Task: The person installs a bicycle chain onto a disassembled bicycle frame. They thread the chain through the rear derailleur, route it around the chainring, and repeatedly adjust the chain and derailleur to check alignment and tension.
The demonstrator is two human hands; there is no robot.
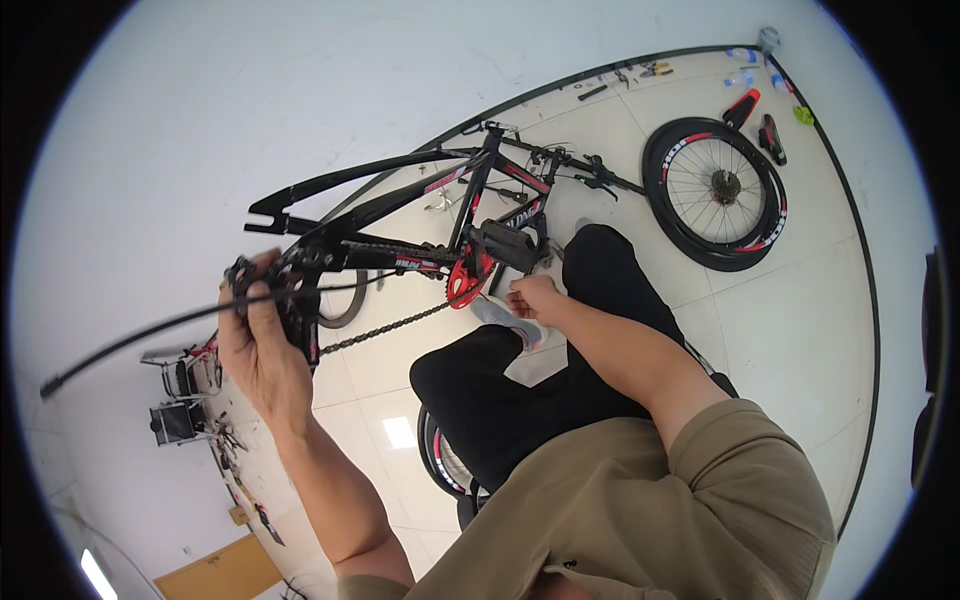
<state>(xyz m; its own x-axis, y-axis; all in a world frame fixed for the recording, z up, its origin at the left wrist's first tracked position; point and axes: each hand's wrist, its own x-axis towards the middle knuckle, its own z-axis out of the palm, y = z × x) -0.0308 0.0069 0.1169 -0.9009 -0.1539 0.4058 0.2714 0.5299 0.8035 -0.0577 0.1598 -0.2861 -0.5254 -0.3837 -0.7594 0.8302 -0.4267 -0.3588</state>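
A black bicycle frame (375, 218) with red accents stands before me, its rear dropouts pointing left and no wheel between them. My left hand (262, 345) wraps round the black rear derailleur (302, 315) at the frame's rear end. A loose black cable (150, 338) sticks out past those fingers to the left. From the derailleur the chain (395, 322) runs right to a red chainring (463, 283). My right hand (535, 299) is closed, with curled fingers, just below the black pedal (505, 245); what those fingers hold, if anything, is hidden.
A wheel with tyre and cassette (655, 170) lies on the tiled floor at right. Beyond it are a red and black saddle (741, 108), bottles (740, 78) and hand tools (655, 69). Another wheel (432, 450) shows beside my leg. Parts and a chair (180, 380) stand far left.
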